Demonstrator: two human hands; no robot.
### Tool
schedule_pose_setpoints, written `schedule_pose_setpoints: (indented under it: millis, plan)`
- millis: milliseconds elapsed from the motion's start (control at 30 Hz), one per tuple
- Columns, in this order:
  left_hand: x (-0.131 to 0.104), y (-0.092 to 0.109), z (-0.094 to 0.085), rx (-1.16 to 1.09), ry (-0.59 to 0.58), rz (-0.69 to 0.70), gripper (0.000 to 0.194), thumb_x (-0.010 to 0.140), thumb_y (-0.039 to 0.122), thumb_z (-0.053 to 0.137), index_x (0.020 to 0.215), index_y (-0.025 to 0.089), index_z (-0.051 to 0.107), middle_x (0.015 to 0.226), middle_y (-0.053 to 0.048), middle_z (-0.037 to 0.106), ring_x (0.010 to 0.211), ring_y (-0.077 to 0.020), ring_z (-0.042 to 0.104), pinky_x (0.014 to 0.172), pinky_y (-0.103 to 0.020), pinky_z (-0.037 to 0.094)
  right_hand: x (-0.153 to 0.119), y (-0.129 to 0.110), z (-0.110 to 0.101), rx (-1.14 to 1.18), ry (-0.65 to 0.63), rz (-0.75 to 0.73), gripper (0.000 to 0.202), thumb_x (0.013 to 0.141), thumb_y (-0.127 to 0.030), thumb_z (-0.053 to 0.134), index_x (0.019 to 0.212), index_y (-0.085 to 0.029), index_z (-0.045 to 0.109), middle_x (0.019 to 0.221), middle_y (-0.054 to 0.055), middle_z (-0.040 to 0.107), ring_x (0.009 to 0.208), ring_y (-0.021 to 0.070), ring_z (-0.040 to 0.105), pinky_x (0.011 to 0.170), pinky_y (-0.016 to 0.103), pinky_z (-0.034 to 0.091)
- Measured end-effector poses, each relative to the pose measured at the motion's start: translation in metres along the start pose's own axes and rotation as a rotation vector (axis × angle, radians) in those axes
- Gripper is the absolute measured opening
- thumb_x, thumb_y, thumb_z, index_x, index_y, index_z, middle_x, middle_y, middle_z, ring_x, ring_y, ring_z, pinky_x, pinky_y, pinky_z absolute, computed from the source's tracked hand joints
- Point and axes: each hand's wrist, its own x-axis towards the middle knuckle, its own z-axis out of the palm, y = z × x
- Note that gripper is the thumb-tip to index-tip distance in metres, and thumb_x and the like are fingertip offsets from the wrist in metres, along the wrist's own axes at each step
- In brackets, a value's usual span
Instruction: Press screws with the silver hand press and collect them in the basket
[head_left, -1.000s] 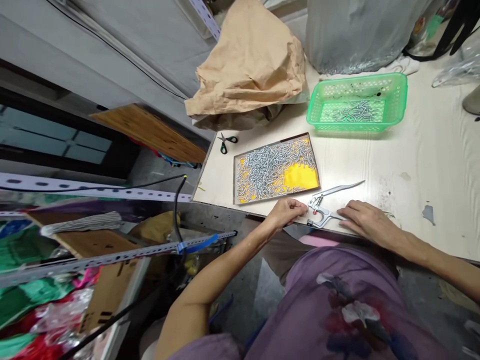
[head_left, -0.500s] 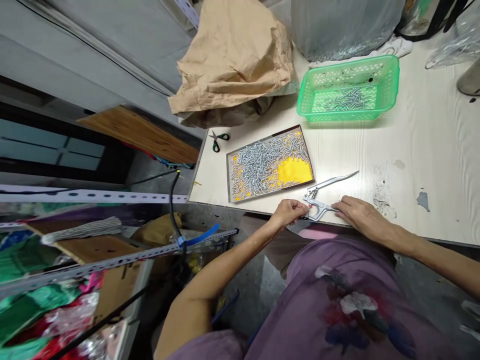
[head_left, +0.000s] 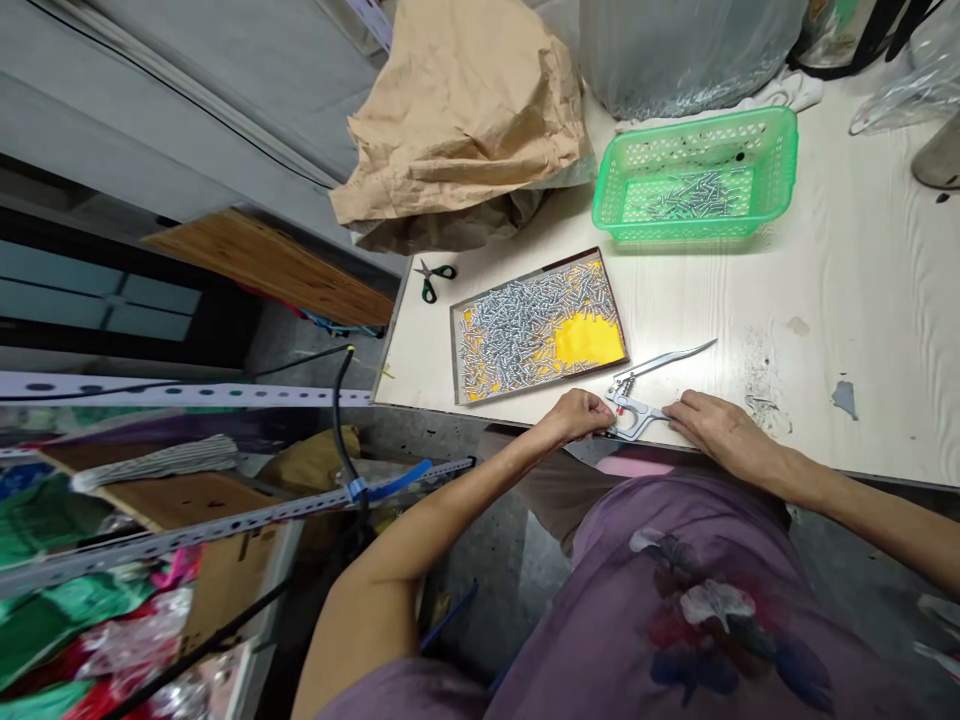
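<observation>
Silver spring-loaded pliers (head_left: 637,416) lie at the table's front edge, handles spread apart, with a small red spot near the jaws. My right hand (head_left: 716,428) grips the end of the lower handle between thumb and fingers; the upper handle is untouched. At the jaw end, the fingers of my left hand (head_left: 581,413) are pinched together. What they hold, if anything, is too small to make out. Just behind the pliers lies a shallow tray (head_left: 540,392) of small silver metal pieces (head_left: 517,325), its yellow bottom (head_left: 589,342) showing at the right.
A green plastic basket (head_left: 694,232) with more metal pieces stands farther back. Green-handled scissors (head_left: 435,278) lie left of the tray. Crumpled brown paper (head_left: 472,110) and a large clear plastic bag (head_left: 690,55) take up the back. A metal shelf rail (head_left: 247,512) runs along the left.
My left fingertips have shifted slightly at the jaw end. My right hand and the pliers stay nearly the same, and the view has moved a little.
</observation>
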Motion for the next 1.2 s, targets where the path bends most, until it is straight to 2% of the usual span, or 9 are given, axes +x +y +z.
schedule_pose_setpoints:
  millis: [67,133,267,333,467,667,767,1067,1200]
  plan:
    - [0.001,0.001,-0.002,0.014,-0.011,-0.004,0.011,0.07,0.02,0.066,0.064,0.013,0.062,0.043,0.008,0.045,0.034,-0.0034,0.035,0.036,-0.016,0.022,0.002,0.003,-0.004,-0.021,-0.004,-0.023,0.027,0.099,-0.024,0.038,0.101,-0.017,0.064,0.092,0.01,0.063,0.081,0.0198,0.059,0.07,0.03,0.048]
    - [0.002,0.002,-0.002,0.027,-0.008,0.008,0.011,0.07,0.021,0.066,0.064,0.013,0.062,0.043,0.008,0.046,0.034,-0.0036,0.035,0.036,-0.016,0.022,0.004,0.009,-0.011,-0.079,0.037,-0.031,0.029,0.096,-0.035,0.047,0.113,-0.016,0.062,0.107,0.015,0.062,0.093,0.0246,0.058,0.076,0.035,0.048]
    - [0.003,0.002,-0.001,0.06,-0.012,0.027,0.01,0.069,0.02,0.065,0.063,0.013,0.062,0.042,0.008,0.047,0.034,-0.0036,0.035,0.036,-0.016,0.023,0.011,0.029,-0.022,-0.266,0.112,0.013,0.078,0.081,-0.062,0.062,0.14,-0.014,0.043,0.141,0.025,0.045,0.125,0.0412,0.043,0.092,0.053,0.041]
    - [0.004,0.003,0.0,0.08,-0.009,0.021,0.01,0.069,0.019,0.065,0.063,0.013,0.061,0.041,0.008,0.045,0.033,-0.0036,0.035,0.035,-0.015,0.022,0.013,0.037,-0.023,-0.316,0.08,0.013,0.089,0.076,-0.068,0.063,0.142,-0.013,0.04,0.141,0.027,0.045,0.129,0.0439,0.039,0.095,0.057,0.037]
    - [0.003,0.005,0.0,0.111,0.005,0.007,0.009,0.071,0.018,0.064,0.063,0.013,0.062,0.04,0.008,0.045,0.032,-0.0041,0.035,0.035,-0.015,0.023,0.012,0.042,-0.017,-0.331,0.04,-0.007,0.095,0.072,-0.073,0.063,0.143,-0.015,0.038,0.139,0.025,0.048,0.127,0.0428,0.041,0.096,0.058,0.033]
    - [0.001,0.005,0.0,0.1,0.005,0.006,0.009,0.072,0.019,0.064,0.064,0.013,0.062,0.042,0.008,0.046,0.033,-0.0042,0.036,0.036,-0.016,0.023,0.009,0.033,-0.015,-0.333,0.038,0.016,0.087,0.077,-0.063,0.062,0.146,-0.018,0.034,0.135,0.022,0.052,0.121,0.0402,0.045,0.096,0.057,0.03]
    - [0.003,0.003,0.0,0.086,0.002,0.009,0.01,0.07,0.02,0.066,0.064,0.013,0.062,0.041,0.009,0.044,0.033,-0.0042,0.035,0.036,-0.016,0.023,0.007,0.028,-0.019,-0.312,0.033,0.026,0.081,0.079,-0.054,0.063,0.145,-0.016,0.035,0.129,0.02,0.056,0.113,0.0378,0.049,0.094,0.055,0.03]
    - [0.002,0.004,0.002,0.081,0.018,-0.017,0.012,0.071,0.024,0.066,0.066,0.013,0.062,0.042,0.009,0.043,0.034,-0.0046,0.035,0.037,-0.017,0.023,0.008,0.019,-0.024,-0.298,0.028,0.027,0.067,0.082,-0.042,0.06,0.141,-0.017,0.04,0.113,0.016,0.065,0.098,0.0327,0.053,0.091,0.05,0.029]
    - [-0.005,0.003,0.002,0.214,0.053,0.021,0.02,0.078,0.029,0.065,0.066,0.014,0.063,0.046,0.006,0.047,0.04,-0.0073,0.041,0.043,-0.019,0.029,0.007,0.017,-0.026,-0.283,0.013,0.017,0.06,0.083,-0.035,0.057,0.138,-0.016,0.043,0.108,0.015,0.067,0.095,0.0314,0.053,0.09,0.048,0.028]
